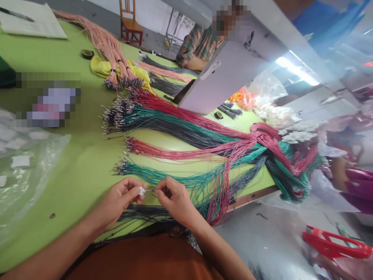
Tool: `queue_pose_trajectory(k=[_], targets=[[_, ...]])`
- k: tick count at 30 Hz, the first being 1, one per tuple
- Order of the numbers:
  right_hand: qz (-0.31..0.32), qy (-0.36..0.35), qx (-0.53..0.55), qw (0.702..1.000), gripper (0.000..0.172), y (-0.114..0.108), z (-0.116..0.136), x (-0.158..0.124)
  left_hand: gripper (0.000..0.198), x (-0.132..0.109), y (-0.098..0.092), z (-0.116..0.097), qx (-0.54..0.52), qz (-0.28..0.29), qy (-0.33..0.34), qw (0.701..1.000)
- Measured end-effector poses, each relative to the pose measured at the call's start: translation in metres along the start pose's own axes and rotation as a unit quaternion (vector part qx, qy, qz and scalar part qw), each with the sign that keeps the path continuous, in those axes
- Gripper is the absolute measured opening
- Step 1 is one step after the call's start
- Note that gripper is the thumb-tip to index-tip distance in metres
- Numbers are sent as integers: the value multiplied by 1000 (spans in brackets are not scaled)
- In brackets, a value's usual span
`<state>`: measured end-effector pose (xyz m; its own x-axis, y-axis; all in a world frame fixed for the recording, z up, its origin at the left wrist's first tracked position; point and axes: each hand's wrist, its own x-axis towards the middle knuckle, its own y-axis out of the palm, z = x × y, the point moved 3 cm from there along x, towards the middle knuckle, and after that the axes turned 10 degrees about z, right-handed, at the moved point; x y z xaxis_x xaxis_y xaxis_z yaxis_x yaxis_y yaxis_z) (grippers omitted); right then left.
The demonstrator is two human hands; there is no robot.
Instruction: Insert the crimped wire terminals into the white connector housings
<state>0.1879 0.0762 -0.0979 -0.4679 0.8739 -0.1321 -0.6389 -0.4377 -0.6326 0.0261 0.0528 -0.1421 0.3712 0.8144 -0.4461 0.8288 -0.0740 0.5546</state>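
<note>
Between thumb and fingers, my left hand (129,192) pinches a small white connector (142,191). My right hand (171,194) is closed on the end of a thin dark wire (150,190), whose metal tip points at the connector; whether the two touch is too small to tell. Just beyond my hands lie a green wire bundle (151,174) and a red wire bundle (163,151). Black wires (140,212) lie along the near edge, partly hidden under my hands and forearms.
Thick red, green and black bundles cross the green table (87,155). A clear bag (43,155) of white connectors is at left. A white panel (215,77) stands behind, with a person in a checked shirt (198,44) beyond. A red stool-like object (335,243) is lower right.
</note>
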Motion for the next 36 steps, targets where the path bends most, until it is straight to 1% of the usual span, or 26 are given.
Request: queue_pose_trajectory(k=[6, 12, 14, 17, 19, 22, 25, 27, 29, 30, 32, 34, 36], targets=[[15, -27, -7, 999, 12, 5, 0, 0, 24, -2, 0, 0, -18, 5, 3, 1000], [-12, -34, -111, 993, 13, 8, 5, 0, 25, -1, -1, 3, 0, 4, 1, 1000], [-9, -45, -133, 990, 13, 12, 7, 0, 26, 0, -2, 6, 5, 11, 0, 1000], [8, -66, -125, 990, 14, 20, 9, 0, 27, 1, -4, 9, 8, 32, -1, 999], [17, -67, -111, 991, 14, 24, 10, 0, 28, 2, -4, 10, 9, 42, -1, 999], [29, -62, -85, 994, 14, 25, 10, 2, 30, 3, -4, 9, 6, 39, -3, 999], [63, -74, -35, 995, 13, 15, 4, 12, 33, 2, -3, 7, -4, 31, -10, 999], [54, -56, -44, 996, 13, 1, -7, 24, 32, 1, -2, 6, -13, 24, -16, 1000], [11, -6, -135, 991, 11, -15, -22, 40, 29, 1, -1, 6, -20, 17, -16, 1000], [-5, 18, -194, 981, 10, -22, -29, 47, 28, 0, -2, 6, -23, 15, -15, 1000], [-7, 42, -277, 960, 11, -29, -41, 57, 26, 1, -2, 6, -22, 17, -14, 999], [13, 35, -300, 953, 14, -31, -46, 61, 26, 2, -2, 6, -19, 24, -18, 999], [25, 22, -300, 953, 15, -31, -46, 58, 27, 2, -2, 6, -21, 25, -20, 999]])
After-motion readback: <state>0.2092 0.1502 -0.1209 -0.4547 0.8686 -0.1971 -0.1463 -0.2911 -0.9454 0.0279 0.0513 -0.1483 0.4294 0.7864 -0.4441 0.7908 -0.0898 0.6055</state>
